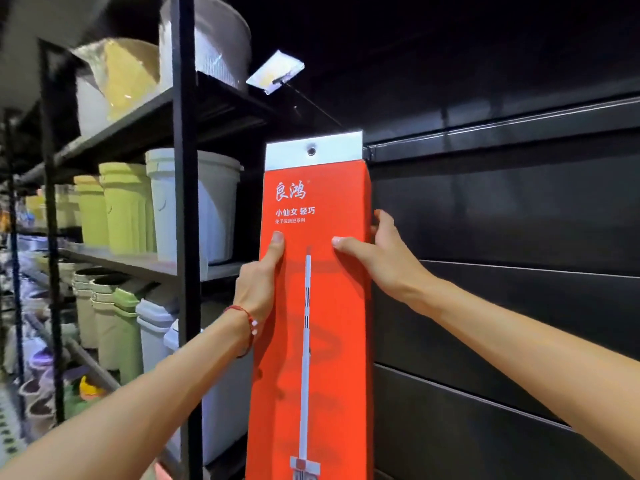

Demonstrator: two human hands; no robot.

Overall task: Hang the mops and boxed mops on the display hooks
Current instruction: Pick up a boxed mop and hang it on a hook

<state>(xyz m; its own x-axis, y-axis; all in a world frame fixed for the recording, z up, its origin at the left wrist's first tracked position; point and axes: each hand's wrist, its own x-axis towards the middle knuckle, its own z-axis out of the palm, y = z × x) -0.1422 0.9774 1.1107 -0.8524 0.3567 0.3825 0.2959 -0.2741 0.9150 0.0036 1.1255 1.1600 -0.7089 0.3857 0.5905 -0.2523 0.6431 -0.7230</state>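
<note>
Against the left edge of the black wall panel (502,220), just beside a shelf rack (186,202) stacked with plastic buckets (211,199), a tall orange boxed mop (332,341) stands upright; the left hand (258,282) grips its left edge, thumb flat on the front; the right hand (384,251) grips the right edge, thumb in front, fingers behind; its white hang tab (339,150) sits just under a wire display hook (311,105); whether anything passes through the tab's hole (311,151) I cannot tell.

boxed mop (313,306) upright | left hand (258,282), right hand (379,252) — holding its edges
</note>
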